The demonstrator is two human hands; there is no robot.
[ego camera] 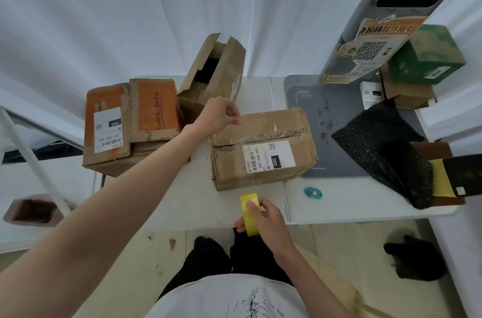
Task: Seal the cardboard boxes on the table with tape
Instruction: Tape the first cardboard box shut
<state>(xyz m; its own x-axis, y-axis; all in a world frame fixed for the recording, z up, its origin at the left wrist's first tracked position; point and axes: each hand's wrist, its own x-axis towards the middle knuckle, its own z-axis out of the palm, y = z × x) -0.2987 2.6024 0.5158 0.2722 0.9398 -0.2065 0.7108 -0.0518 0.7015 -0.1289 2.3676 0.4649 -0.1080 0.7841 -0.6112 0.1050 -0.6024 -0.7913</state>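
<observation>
A brown cardboard box with a white label lies on the white table, its flaps closed. My left hand hovers over its far left corner, fingers pinched together as if on a tape end; the clear tape itself is barely visible. My right hand grips a yellow tape roll at the table's near edge, just in front of the box. An orange-and-brown box sits at the left. Behind it stands a tall box with open flaps.
A grey scale base with a post lies at the right, with black bubble wrap and a dark book on it. A green box tops small boxes at far right. A teal cutter lies near the front edge.
</observation>
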